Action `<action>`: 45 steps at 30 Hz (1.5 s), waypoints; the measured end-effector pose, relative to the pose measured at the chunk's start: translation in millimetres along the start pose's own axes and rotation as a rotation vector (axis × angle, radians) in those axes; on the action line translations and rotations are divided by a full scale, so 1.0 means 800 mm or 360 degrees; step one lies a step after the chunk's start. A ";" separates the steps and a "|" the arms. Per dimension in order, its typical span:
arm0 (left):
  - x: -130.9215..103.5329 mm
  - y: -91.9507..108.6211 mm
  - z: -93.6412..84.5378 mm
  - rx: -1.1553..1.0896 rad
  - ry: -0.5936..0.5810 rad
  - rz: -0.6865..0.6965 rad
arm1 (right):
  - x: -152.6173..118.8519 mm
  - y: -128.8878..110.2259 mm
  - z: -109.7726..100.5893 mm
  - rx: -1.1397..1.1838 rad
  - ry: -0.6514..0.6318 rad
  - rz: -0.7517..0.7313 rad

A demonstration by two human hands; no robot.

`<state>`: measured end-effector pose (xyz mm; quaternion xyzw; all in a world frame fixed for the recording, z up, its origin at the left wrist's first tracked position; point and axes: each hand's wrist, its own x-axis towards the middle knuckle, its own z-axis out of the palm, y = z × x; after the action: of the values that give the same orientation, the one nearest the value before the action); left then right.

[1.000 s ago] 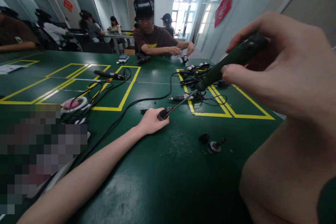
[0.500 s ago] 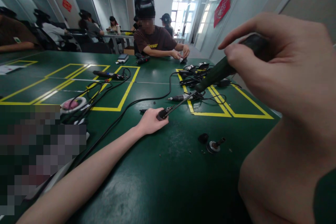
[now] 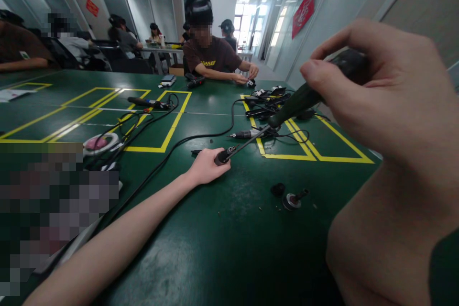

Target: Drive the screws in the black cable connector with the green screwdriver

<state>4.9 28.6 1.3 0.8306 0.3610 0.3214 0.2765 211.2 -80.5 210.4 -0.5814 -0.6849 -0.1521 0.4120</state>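
My right hand [image 3: 390, 91], large in the near right, is closed around the dark green handle of a screwdriver [image 3: 296, 105]. Its thin shaft slants down to the left, and the tip meets the end of a black cylindrical part [image 3: 221, 158] with small metal pieces on it. Fingers of my left hand [image 3: 205, 167] are wrapped round that part, low over the table; the exact contact at the tip is too small to make out. Nearer to me lie a black cap [image 3: 278, 189] and a round metal piece with a stem [image 3: 292, 202].
Tangled black cables and tools [image 3: 268, 103] lie beyond, with a grey-and-black corded tool [image 3: 247, 134] in front. A black cable crosses the green table [image 3: 201, 248]. A white ring-shaped roll [image 3: 111, 142] sits left. Opposite, a person [image 3: 215, 57] handles a small object.
The thumb and index finger of my right hand have shifted slightly on the screwdriver handle, which has moved a little. My left hand and the black part stay almost still.
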 end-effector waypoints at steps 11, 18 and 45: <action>0.000 -0.001 0.000 -0.0010 0.0002 0.0011 | 0.001 -0.005 0.002 -0.0018 0.0039 0.0058; -0.001 -0.002 0.001 -0.0005 -0.0005 -0.0011 | 0.001 -0.004 0.003 0.0232 0.0025 0.0081; 0.000 0.001 0.000 0.0000 -0.0007 0.0003 | 0.003 -0.006 0.006 0.0274 -0.0007 0.0118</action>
<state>4.8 28.3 1.9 0.8316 0.3597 0.3197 0.2771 205.2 -77.3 210.4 -0.5692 -0.6743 -0.0761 0.4644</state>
